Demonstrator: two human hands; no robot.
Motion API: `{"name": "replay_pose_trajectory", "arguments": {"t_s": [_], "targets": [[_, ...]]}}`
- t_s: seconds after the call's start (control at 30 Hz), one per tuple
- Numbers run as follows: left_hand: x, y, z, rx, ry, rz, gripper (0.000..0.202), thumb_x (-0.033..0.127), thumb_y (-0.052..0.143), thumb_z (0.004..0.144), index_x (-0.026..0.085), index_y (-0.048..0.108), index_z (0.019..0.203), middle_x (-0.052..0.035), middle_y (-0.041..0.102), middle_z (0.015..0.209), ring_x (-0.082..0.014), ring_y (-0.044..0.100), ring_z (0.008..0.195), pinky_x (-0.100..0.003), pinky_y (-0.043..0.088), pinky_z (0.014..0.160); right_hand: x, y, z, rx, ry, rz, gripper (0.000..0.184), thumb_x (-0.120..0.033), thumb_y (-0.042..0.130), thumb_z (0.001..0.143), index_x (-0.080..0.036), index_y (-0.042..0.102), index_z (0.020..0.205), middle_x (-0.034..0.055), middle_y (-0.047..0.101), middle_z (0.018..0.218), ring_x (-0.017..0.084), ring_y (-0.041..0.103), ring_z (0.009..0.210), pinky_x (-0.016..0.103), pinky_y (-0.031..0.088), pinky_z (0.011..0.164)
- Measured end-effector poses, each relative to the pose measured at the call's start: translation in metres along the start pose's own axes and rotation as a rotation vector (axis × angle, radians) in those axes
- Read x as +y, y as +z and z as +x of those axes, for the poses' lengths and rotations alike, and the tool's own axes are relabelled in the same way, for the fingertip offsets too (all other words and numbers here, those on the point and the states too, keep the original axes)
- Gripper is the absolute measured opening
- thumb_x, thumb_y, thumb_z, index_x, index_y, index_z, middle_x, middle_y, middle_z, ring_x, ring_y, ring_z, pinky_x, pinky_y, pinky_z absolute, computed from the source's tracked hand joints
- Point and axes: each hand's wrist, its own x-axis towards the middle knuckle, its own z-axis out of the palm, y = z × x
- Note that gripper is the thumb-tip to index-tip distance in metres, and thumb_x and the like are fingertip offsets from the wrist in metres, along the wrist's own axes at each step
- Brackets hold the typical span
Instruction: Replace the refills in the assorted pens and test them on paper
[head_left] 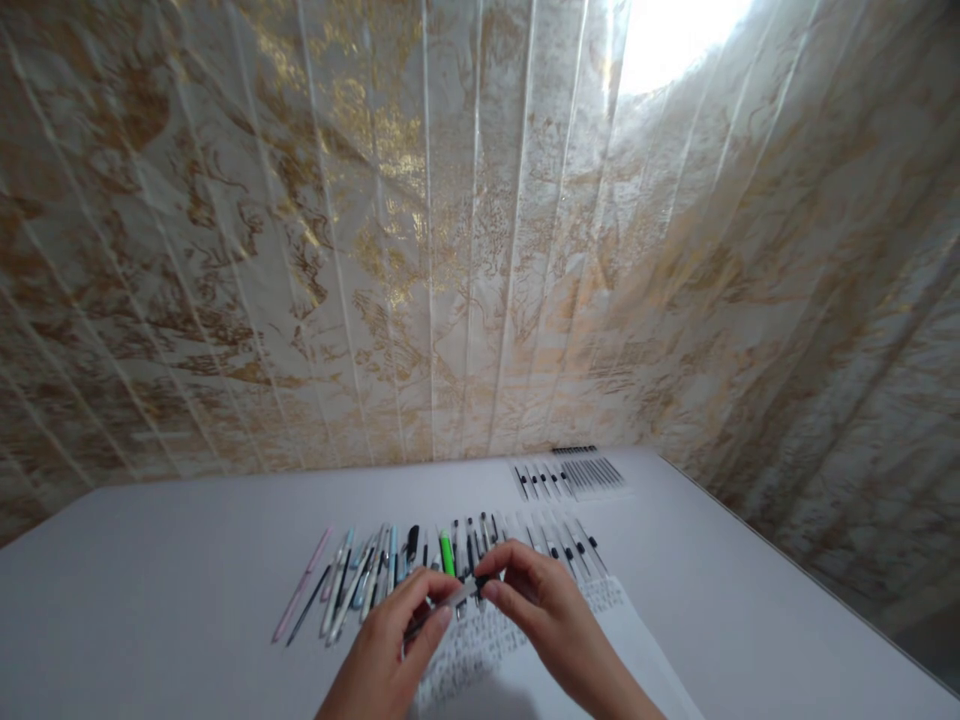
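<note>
Between my two hands is a pen with a translucent barrel (pixel 460 594), held over a sheet of handwritten paper (pixel 517 670). My left hand (pixel 409 625) pinches the barrel between thumb and fingers. At the other end, the thumb and forefinger of my right hand (pixel 536 595) close on a small black part (pixel 481 582) of the pen. I cannot tell whether that part is joined to the barrel. Just beyond my fingers lies a bright green pen or marker (pixel 447 552). Next to it in the row is a black-capped pen (pixel 413 542).
A long row of pens spans the white table (pixel 165 580), with a pink pen (pixel 303 583) at its left end. Clear pens with black parts (pixel 580 549) lie to the right. Farther back are more pens (pixel 541 481) and thin refills (pixel 596 474). Patterned curtain-like sheeting (pixel 420 300) rises behind.
</note>
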Motion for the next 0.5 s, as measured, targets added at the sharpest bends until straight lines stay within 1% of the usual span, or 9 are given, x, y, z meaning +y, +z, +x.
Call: {"name": "replay_pose_trajectory", "arguments": {"t_s": [0.23,0.37,0.4,0.5], "targets": [[0.0017,-0.0016,0.0024,-0.037,0.043,-0.003,0.021,0.037,0.049,0.092,0.023,0.063,0.098,-0.0018,0.067,0.096,-0.0205,0.063,0.092,-0.027,0.045,0.079,-0.0009,-0.0019,-0.0027,0.012,-0.052,-0.148,0.010,-0.025,0.061,0.082,-0.018,0.067,0.084,-0.0036,0.052,0.065,0.011,0.039,0.056,0.023,0.030,0.053],[0.0023,-0.0010,0.0023,-0.037,0.061,0.023,0.018,0.035,0.050,0.092,0.024,0.064,0.096,-0.0011,0.067,0.094,-0.0195,0.063,0.090,-0.026,0.045,0.076,-0.0012,-0.0027,-0.0029,-0.008,-0.036,-0.283,0.007,-0.024,0.061,0.081,-0.019,0.064,0.079,-0.0051,0.048,0.060,0.011,0.039,0.054,0.022,0.029,0.054],[0.0024,-0.0007,0.0019,-0.035,0.072,0.036,0.018,0.034,0.050,0.092,0.024,0.064,0.095,-0.0009,0.066,0.093,-0.0192,0.063,0.088,-0.025,0.045,0.075,-0.0006,-0.0018,-0.0030,-0.016,-0.037,-0.324,0.009,-0.025,0.059,0.082,-0.019,0.062,0.076,-0.0051,0.047,0.059,0.011,0.039,0.055,0.023,0.029,0.054],[0.0012,-0.0001,0.0002,-0.038,0.106,0.077,0.016,0.032,0.050,0.092,0.023,0.064,0.093,-0.0014,0.065,0.091,-0.0190,0.063,0.088,-0.025,0.045,0.075,0.0024,0.0030,-0.0030,-0.036,-0.083,-0.430,0.031,-0.036,0.046,0.092,-0.020,0.047,0.065,-0.0038,0.046,0.060,0.012,0.041,0.057,0.024,0.027,0.055]]}}
